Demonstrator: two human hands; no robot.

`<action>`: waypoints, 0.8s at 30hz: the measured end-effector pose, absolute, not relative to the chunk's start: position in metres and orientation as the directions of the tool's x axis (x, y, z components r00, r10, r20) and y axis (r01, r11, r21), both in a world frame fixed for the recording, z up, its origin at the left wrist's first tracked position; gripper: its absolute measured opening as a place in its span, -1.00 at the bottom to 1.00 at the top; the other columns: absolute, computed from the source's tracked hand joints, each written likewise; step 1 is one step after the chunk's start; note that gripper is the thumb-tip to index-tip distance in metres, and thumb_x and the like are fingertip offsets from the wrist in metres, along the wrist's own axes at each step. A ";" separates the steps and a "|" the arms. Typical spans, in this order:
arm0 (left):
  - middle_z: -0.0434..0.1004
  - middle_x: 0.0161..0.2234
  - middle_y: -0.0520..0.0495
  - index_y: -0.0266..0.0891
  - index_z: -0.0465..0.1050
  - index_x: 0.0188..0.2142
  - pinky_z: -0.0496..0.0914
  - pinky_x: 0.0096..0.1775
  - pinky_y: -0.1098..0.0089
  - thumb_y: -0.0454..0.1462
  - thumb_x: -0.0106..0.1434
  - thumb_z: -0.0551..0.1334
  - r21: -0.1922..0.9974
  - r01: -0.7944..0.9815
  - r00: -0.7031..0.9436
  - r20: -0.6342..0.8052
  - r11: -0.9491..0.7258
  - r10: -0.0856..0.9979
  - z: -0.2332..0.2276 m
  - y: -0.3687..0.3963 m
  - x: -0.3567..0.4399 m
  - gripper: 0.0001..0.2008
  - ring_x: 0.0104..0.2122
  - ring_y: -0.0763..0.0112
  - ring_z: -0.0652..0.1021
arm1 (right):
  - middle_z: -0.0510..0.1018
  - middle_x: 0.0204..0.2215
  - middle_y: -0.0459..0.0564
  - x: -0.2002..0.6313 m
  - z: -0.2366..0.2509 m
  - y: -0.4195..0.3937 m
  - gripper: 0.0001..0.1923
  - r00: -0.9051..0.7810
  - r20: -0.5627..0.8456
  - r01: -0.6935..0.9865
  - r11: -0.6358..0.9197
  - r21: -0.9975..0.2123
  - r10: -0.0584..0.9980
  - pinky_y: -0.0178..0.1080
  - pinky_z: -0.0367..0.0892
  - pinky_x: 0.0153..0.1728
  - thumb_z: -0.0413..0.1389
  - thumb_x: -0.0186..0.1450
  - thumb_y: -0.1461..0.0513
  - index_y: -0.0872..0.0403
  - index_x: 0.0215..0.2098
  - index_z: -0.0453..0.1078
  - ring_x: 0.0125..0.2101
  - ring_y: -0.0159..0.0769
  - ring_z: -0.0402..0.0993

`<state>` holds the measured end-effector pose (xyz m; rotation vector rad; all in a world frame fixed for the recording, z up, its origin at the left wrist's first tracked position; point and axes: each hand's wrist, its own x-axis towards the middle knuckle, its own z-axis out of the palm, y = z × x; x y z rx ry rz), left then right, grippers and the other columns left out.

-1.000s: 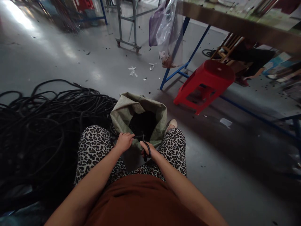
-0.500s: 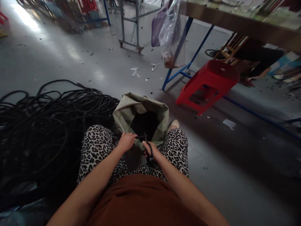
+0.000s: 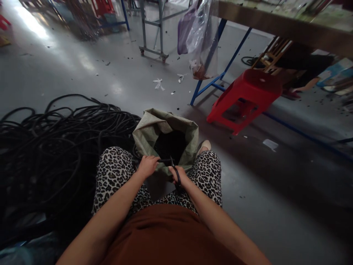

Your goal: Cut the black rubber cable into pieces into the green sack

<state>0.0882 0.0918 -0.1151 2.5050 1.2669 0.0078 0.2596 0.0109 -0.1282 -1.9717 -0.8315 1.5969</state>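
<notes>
Open green woven sack [image 3: 150,132] between the knees; black tangled cable heap [image 3: 52,147] to its left; red plastic stool [image 3: 248,97] behind right, beside blue-legged worktop [image 3: 275,27].

Grey, glossy concrete floor [image 3: 68,73], with light glare at far left. Strewn with small dark scraps and two white ribbon bits [image 3: 158,84]. At left, a big tangled heap of black cable [image 3: 55,147], spread right up to an open olive woven sack [image 3: 150,129] standing at centre. Right of the sack, a red plastic stool [image 3: 245,99] tipped on its side, beside the blue legs of a worktable [image 3: 220,79]. Farther back, a wheeled metal frame [image 3: 154,53]. A white paper scrap [image 3: 270,144] lying at right.
</notes>
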 end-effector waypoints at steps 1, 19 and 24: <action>0.53 -0.20 -0.12 -0.14 0.41 -0.07 0.20 -0.12 0.25 -0.28 0.24 0.08 0.290 0.786 0.601 -0.150 -0.546 0.785 -0.115 0.092 0.088 -0.72 -0.14 0.26 0.47 | 0.20 -0.80 -0.26 0.260 -0.129 0.011 -0.76 0.137 -0.695 0.163 -0.708 -0.687 0.705 -0.44 0.12 -0.84 -0.02 0.32 0.13 0.16 -0.36 0.29 -0.87 -0.47 0.18; 0.53 -0.22 -0.14 -0.14 0.42 -0.08 0.19 -0.14 0.24 -0.26 0.25 0.05 0.187 0.864 0.497 -0.179 -0.467 0.849 -0.106 0.094 0.089 -0.72 -0.17 0.22 0.47 | 0.32 -0.77 -0.20 0.260 -0.126 0.009 -0.62 0.002 -0.723 0.105 -0.720 -0.687 0.690 -0.46 0.15 -0.80 -0.05 0.33 0.00 0.16 -0.22 0.29 -0.83 -0.45 0.26; 0.53 -0.22 -0.13 -0.14 0.42 -0.08 0.19 -0.15 0.22 -0.26 0.25 0.06 0.229 0.828 0.548 -0.131 -0.513 0.826 -0.111 0.093 0.088 -0.72 -0.18 0.21 0.48 | 0.37 -0.72 -0.16 0.260 -0.129 0.007 -0.60 -0.061 -0.683 0.101 -0.677 -0.729 0.727 -0.45 0.21 -0.77 -0.06 0.32 -0.03 0.16 -0.22 0.29 -0.79 -0.44 0.32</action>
